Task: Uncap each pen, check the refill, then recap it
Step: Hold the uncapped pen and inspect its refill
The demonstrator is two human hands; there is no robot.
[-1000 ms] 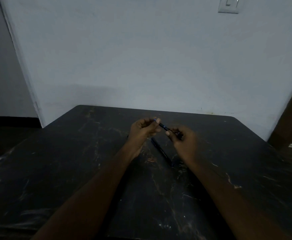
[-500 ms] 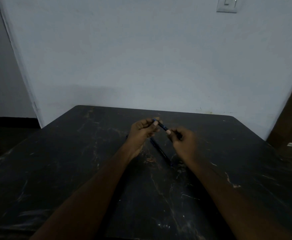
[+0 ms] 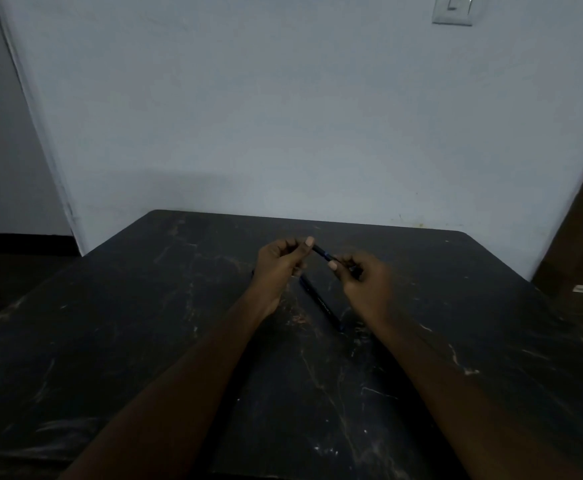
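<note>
1. Both hands are up around the middle of the frame, over the dark marbled counter point(image 3: 144, 341).
2. The left hand point(image 3: 278, 268) pinches the upper-left end of a dark pen point(image 3: 321, 253). The right hand point(image 3: 368, 287) pinches the lower-right end, fingers curled.
3. The pen has a bluish band (too dim to tell if the cap's seated).
4. A second pen point(image 3: 319, 301) lies flat on the counter just below the hands, running diagonally.
5. A light switch point(image 3: 452, 10) is on the wall, upper right.
</note>
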